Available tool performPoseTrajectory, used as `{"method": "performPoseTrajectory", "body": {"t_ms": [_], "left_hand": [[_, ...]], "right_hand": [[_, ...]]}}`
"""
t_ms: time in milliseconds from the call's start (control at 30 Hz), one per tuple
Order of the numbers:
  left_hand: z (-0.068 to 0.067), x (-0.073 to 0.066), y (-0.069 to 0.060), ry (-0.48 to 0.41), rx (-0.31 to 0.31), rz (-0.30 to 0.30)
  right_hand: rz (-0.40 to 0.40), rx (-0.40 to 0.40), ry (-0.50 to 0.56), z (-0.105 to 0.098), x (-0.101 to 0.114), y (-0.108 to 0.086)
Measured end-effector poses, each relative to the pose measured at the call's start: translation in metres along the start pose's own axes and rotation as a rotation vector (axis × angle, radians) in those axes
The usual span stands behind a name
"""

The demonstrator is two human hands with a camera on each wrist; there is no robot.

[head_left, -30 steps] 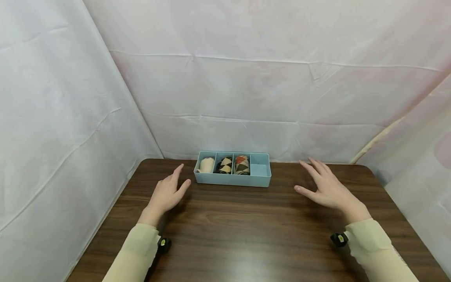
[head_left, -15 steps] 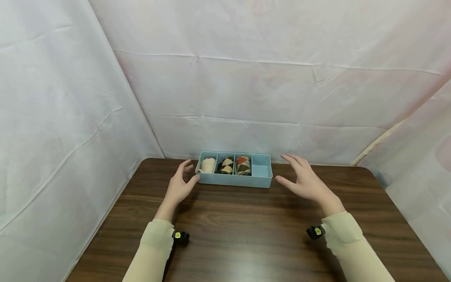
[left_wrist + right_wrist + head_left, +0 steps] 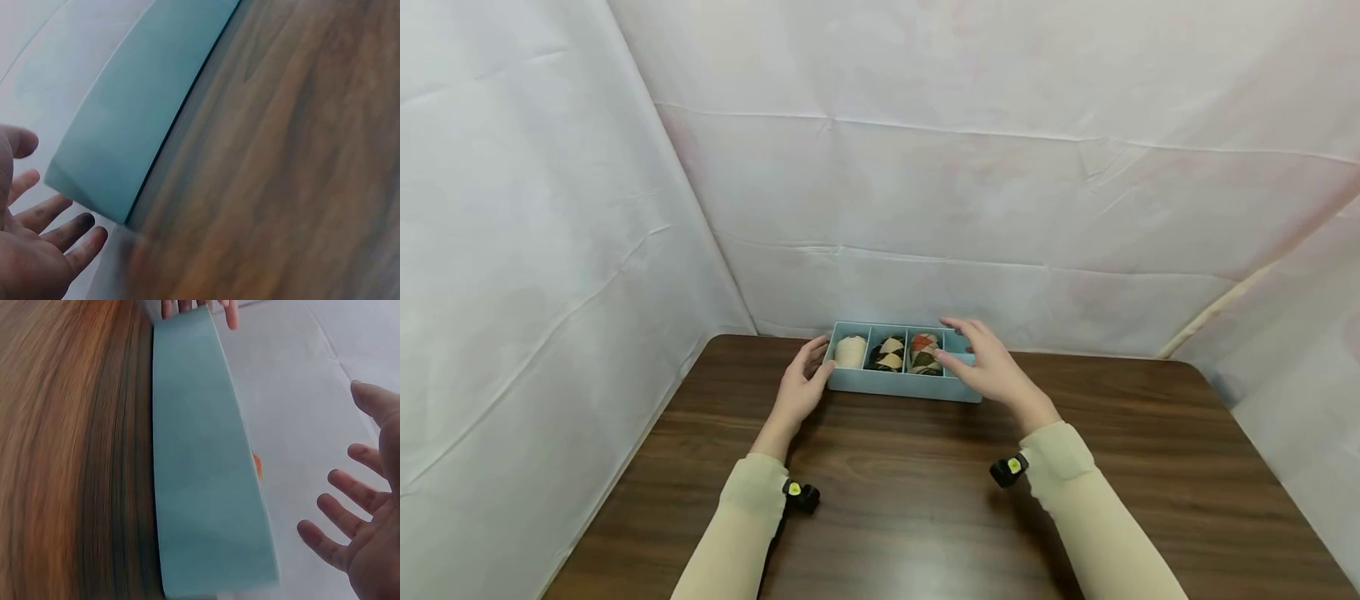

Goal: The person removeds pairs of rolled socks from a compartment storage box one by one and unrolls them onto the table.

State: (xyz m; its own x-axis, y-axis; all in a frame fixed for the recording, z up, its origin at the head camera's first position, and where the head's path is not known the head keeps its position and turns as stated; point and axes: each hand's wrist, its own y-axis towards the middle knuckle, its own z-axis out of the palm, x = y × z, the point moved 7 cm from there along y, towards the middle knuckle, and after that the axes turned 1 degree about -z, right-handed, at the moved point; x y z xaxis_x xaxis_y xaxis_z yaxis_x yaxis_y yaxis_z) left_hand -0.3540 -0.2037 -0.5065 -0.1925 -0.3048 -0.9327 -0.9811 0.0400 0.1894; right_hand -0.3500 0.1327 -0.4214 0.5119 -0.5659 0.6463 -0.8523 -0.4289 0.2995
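Blue tray (image 3: pixel 901 383), one: far part of the surface (image 3: pixel 910 475); three cloth rolls (image 3: pixel 891 356) within. Left hand (image 3: pixel 800 388): fingers spread, at tray's left end, contact unclear. Right hand (image 3: pixel 992 371): spread over right end. Apparent step: reaching in. Next move likely calls for gently pinching a roll.

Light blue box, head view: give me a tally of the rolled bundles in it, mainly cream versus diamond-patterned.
Mainly cream bundle: 1
Diamond-patterned bundles: 2 (dark-and-cream bundle, red-and-green bundle)
Total: 3 visible in the light blue box; the right hand partly hides its right end.
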Motion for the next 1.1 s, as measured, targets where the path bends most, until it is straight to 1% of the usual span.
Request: {"method": "performPoseTrajectory", "body": {"t_ms": [67, 167, 267, 433, 533, 667, 800, 933, 1033, 1100], "left_hand": [[0.006, 0.0, 0.001, -0.011, 0.003, 0.002], [0.011, 0.003, 0.001, -0.018, 0.004, -0.011], [0.012, 0.008, 0.001, -0.03, 0.008, -0.031], [0.013, 0.011, 0.0, -0.035, 0.032, -0.069], [0.014, 0.014, -0.003, -0.027, 0.04, -0.094], [0.014, 0.018, -0.006, -0.03, 0.05, -0.103], [0.014, 0.018, -0.008, -0.035, 0.052, -0.101], [0.015, 0.017, -0.01, -0.055, 0.041, -0.1], [0.016, 0.017, -0.013, -0.075, 0.049, -0.107], [0.017, 0.017, -0.015, -0.081, 0.063, -0.113]], "right_hand": [[-0.02, -0.001, 0.024, 0.006, 0.002, 0.01], [-0.05, -0.002, 0.035, 0.017, 0.007, 0.027], [-0.062, -0.001, 0.052, 0.031, 0.014, 0.043], [-0.042, 0.003, 0.07, 0.055, 0.019, 0.063], [-0.019, 0.021, 0.105, 0.068, 0.018, 0.069], [-0.006, 0.041, 0.15, 0.082, 0.019, 0.073], [-0.055, 0.054, 0.17, 0.092, 0.024, 0.082], [-0.124, 0.057, 0.176, 0.101, 0.029, 0.092], [-0.137, 0.06, 0.168, 0.109, 0.029, 0.095], [-0.12, 0.074, 0.152, 0.115, 0.028, 0.096]]}}
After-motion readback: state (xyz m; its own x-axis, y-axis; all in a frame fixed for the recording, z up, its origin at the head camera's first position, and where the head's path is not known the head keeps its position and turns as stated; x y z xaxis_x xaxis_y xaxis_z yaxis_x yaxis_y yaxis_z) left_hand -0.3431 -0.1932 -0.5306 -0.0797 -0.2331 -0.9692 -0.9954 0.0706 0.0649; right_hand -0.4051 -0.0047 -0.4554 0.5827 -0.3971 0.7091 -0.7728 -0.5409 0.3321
